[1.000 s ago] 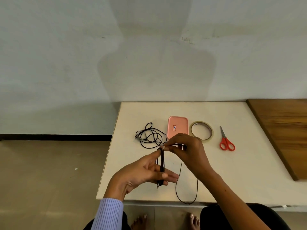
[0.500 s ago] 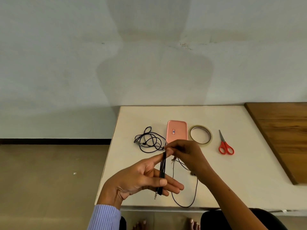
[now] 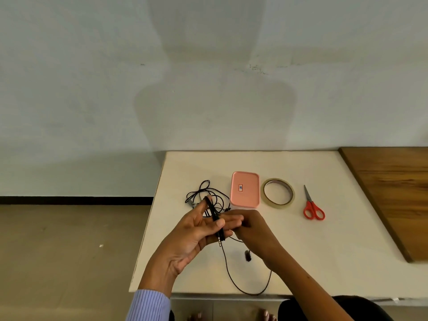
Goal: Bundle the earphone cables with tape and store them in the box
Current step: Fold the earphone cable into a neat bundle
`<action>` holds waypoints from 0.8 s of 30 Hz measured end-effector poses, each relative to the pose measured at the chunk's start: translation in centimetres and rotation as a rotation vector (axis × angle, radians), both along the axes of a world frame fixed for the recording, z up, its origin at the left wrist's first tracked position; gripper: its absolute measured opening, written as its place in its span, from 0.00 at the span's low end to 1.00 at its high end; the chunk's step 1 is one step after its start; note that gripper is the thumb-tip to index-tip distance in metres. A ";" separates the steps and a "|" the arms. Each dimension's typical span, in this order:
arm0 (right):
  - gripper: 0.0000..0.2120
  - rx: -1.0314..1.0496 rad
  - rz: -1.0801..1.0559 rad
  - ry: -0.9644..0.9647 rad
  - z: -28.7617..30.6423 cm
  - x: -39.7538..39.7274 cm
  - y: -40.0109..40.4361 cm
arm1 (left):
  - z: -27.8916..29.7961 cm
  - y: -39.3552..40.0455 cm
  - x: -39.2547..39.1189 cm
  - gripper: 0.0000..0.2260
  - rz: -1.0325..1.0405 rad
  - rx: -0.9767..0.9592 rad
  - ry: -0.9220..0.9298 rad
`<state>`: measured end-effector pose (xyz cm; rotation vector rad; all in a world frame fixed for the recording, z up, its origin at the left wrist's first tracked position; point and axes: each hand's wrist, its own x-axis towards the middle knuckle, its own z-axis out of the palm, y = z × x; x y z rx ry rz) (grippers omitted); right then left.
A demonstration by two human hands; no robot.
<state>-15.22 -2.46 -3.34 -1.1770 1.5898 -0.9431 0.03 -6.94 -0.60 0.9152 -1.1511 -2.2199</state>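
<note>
Box (image 3: 244, 189) pink, lid shut, contents hidden, beside tape roll (image 3: 277, 193)

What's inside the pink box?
You can't see inside. The pink box sits on the table with its lid on, so only the lid and a small sticker on it show. Whatever is in there, if anything, is covered.

The person wears a light blue, finely pinstriped long sleeve (image 3: 148, 305) on the left arm, a bare right forearm (image 3: 298, 283), seemingly dark trousers (image 3: 347, 309), and bare feet (image 3: 266, 315).
</note>
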 end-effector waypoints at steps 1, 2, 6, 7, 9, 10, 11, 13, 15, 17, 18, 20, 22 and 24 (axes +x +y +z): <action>0.15 0.004 0.007 -0.003 0.1 0.0 0.1 | 0.0 0.0 0.0 0.40 0.005 0.003 -0.008; 0.14 0.007 0.014 -0.007 0.0 -0.1 0.1 | -0.1 0.0 0.1 0.39 0.014 0.006 -0.013; 0.08 -0.004 0.020 0.029 -0.1 -0.6 0.1 | 0.0 -0.4 0.7 0.33 0.101 0.017 0.006; 0.07 -0.003 0.030 0.052 0.0 -0.7 0.1 | 0.1 -0.5 0.8 0.33 0.122 0.027 0.020; 0.09 0.019 0.067 0.135 -0.3 -0.9 0.0 | 0.2 -0.6 0.9 0.32 0.160 0.047 0.045; 0.11 0.031 0.075 0.176 -0.5 -0.8 -0.1 | 0.2 -0.6 1.0 0.32 0.178 0.054 0.055; 0.12 0.036 0.069 0.210 -0.7 -0.7 -0.1 | 0.2 -0.7 1.0 0.33 0.200 0.060 0.065; 0.10 0.019 0.040 0.253 -1.2 -0.5 -0.2 | 0.0 -0.9 1.1 0.35 0.257 0.072 0.084; 0.17 0.042 0.050 0.286 -1.4 -0.5 -0.1 | -0.1 -1.1 1.3 0.37 0.297 0.081 0.102; 0.22 0.075 0.104 0.357 -1.5 -0.7 -0.1 | -0.1 -1.1 1.4 0.35 0.312 0.090 0.122; 0.22 0.078 0.136 0.410 -1.5 -0.7 -0.1 | -0.2 -1.1 1.4 0.33 0.313 0.095 0.130; 0.17 0.069 0.186 0.511 -1.6 -0.7 -0.1 | -0.2 -1.1 1.4 0.29 0.304 0.106 0.142; 0.12 0.049 0.188 0.548 -1.7 -0.8 0.0 | -0.2 -1.1 1.5 0.24 0.300 0.114 0.136; 0.09 -0.007 0.173 0.558 -1.6 -1.0 0.1 | -0.2 -1.1 1.5 0.20 0.304 0.108 0.119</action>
